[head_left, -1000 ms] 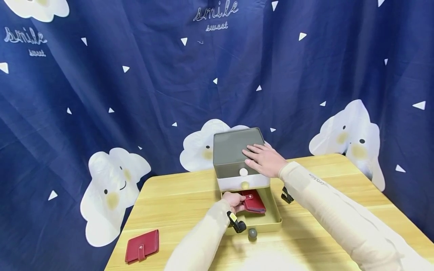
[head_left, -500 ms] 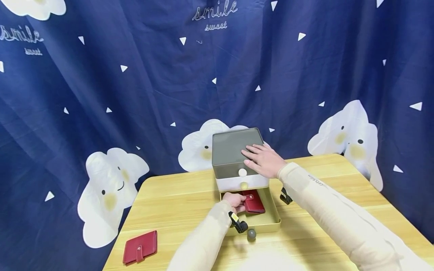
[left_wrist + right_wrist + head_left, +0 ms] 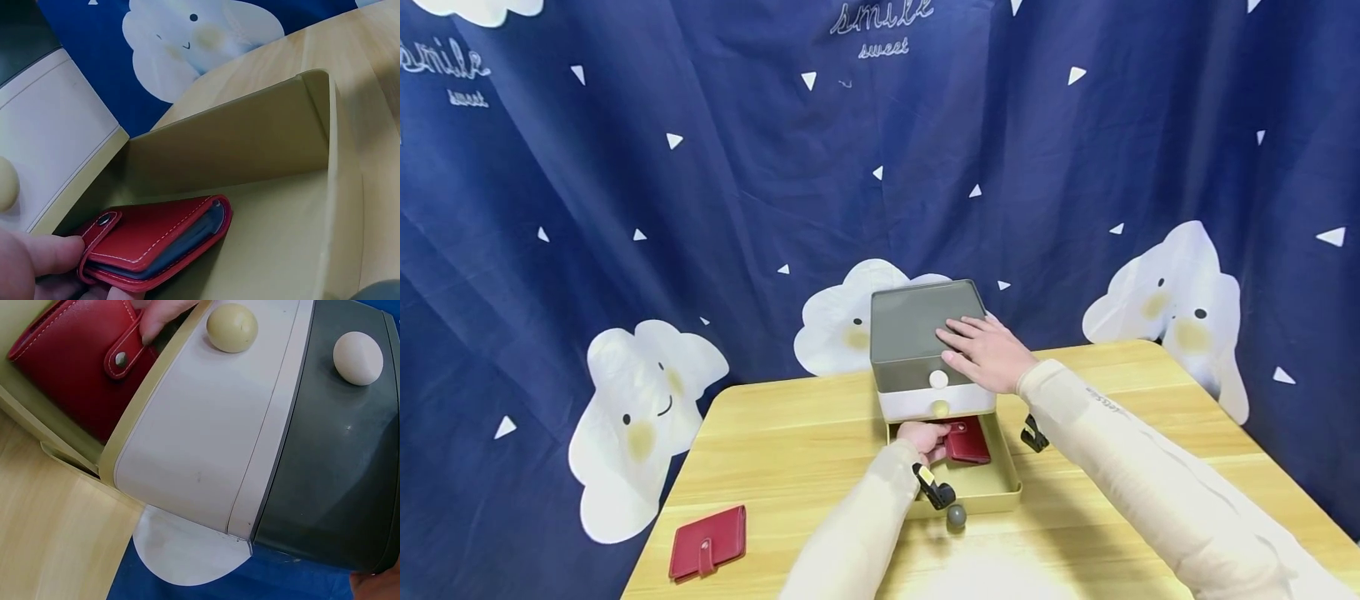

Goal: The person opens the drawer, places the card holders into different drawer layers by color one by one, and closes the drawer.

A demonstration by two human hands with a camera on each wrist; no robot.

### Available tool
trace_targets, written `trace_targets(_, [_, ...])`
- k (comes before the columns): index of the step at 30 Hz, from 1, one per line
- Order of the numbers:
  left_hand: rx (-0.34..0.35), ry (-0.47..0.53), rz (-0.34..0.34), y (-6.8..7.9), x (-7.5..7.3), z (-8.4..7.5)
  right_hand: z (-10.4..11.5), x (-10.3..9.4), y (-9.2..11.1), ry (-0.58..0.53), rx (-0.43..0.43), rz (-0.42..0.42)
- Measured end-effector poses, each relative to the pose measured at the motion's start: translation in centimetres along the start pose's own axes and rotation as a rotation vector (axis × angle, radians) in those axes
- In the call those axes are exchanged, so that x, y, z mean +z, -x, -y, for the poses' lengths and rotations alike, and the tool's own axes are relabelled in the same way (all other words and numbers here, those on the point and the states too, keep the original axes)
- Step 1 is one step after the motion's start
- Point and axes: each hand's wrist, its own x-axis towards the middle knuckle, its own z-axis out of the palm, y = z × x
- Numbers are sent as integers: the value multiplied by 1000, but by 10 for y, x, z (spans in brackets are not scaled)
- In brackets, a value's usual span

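Note:
My left hand point(image 3: 921, 437) reaches into the pulled-out bottom drawer point(image 3: 992, 500) of a small stacked drawer box point(image 3: 917, 321). Its thumb and fingers pinch a red card wallet point(image 3: 156, 231) at the end with the snap strap. In the left wrist view the wallet lies tilted, its clear inner sleeves showing at the edge. The inner end of the wallet sits close under the white middle drawer point(image 3: 194, 425). My right hand point(image 3: 988, 356) rests with fingers spread on the box's dark grey top, near its right front edge.
Another red wallet point(image 3: 708, 543) with a snap strap lies on the wooden table point(image 3: 790, 467) at the front left. A grey round knob point(image 3: 957, 516) sticks out from the pulled-out drawer's front. Behind the table hangs a blue curtain point(image 3: 737, 208) with clouds.
My left hand has shifted slightly inward and to the right with the red wallet, deeper into the drawer. My right hand stays on the box top.

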Motion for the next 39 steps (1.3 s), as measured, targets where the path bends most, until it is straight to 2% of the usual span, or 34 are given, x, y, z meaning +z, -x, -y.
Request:
trace_targets(14, [30,26,-25,-1,5,4,-1,2,-1,-11,-1,-11])
trace_targets(21, [79,-142,-107,-3,9,7,-1,2,0,-15,7,-11])
trace_targets(27, [79,-279,-191,-8,10,10,-3,4,-1,-11,6,-9])
trace_targets(32, [76,-317,-223,-5,12,7,-4,5,-1,-11,2,-18])
trace_targets(39, [90,-364,-224,1,15,4,-3,4,0,-6,-9,-38])
